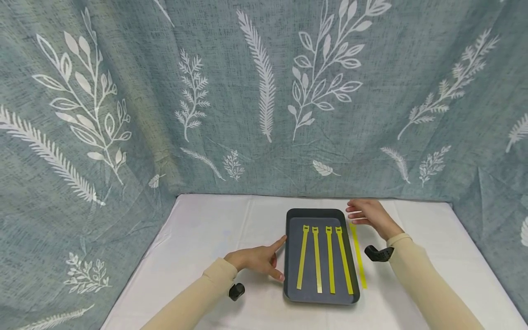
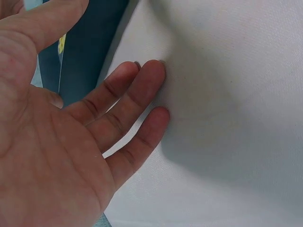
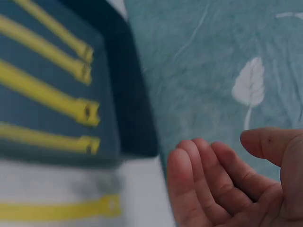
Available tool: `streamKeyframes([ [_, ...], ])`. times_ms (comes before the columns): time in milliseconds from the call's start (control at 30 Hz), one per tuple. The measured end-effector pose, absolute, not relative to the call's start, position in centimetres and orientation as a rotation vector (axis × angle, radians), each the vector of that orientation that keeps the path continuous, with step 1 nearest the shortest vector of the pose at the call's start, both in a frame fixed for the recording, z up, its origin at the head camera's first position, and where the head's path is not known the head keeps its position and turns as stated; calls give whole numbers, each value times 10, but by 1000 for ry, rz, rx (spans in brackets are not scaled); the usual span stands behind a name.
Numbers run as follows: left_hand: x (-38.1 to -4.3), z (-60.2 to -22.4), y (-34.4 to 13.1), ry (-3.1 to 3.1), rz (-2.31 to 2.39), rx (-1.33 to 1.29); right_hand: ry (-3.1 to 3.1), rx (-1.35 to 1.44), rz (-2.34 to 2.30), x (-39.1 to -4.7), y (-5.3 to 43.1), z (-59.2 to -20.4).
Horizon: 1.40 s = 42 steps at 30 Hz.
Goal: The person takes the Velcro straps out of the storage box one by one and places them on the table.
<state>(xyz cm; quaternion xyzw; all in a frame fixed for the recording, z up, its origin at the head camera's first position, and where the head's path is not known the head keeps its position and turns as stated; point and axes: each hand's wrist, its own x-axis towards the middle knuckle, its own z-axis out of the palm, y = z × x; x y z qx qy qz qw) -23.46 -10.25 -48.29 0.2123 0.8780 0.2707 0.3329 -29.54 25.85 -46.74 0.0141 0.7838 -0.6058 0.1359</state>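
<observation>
A dark grey rectangular tray (image 1: pixel 316 213) lies on the white-covered table. Inside it, several yellow cable straps (image 1: pixel 331 261) lie lengthwise, their slotted heads toward the back. One more yellow strap (image 1: pixel 358 256) lies on the table just outside the tray's right wall. My left hand (image 1: pixel 259 260) is at the tray's left side, thumb and index finger spread against its wall, other fingers loosely bent in the left wrist view. My right hand (image 1: pixel 369 214) hovers near the loose strap's head by the tray's back right corner. Its relaxed fingers (image 3: pixel 189 179) hold nothing in the right wrist view.
A grey-green curtain (image 1: pixel 264 101) with white leaf prints hangs behind the table and along both sides. The white tablecloth (image 1: pixel 231 220) extends around the tray. Small black devices sit at the left wrist (image 1: pixel 237 292) and right wrist (image 1: pixel 378 253).
</observation>
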Motion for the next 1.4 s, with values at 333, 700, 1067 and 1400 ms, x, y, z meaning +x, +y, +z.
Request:
streamKeyframes([
  [333, -232, -480, -100, 2284, 709, 537, 2126, -18, -1827, -298, 229, -453],
  [700, -232, -477, -99, 2299, 688, 544, 2018, -73, -1834, -296, 205, -469],
  [1067, -235, -481, -101, 2296, 678, 556, 1949, -30, -1855, -289, 182, -493],
  [1400, -236, -482, -103, 2282, 700, 571, 1892, 8, -1861, -284, 169, -508],
])
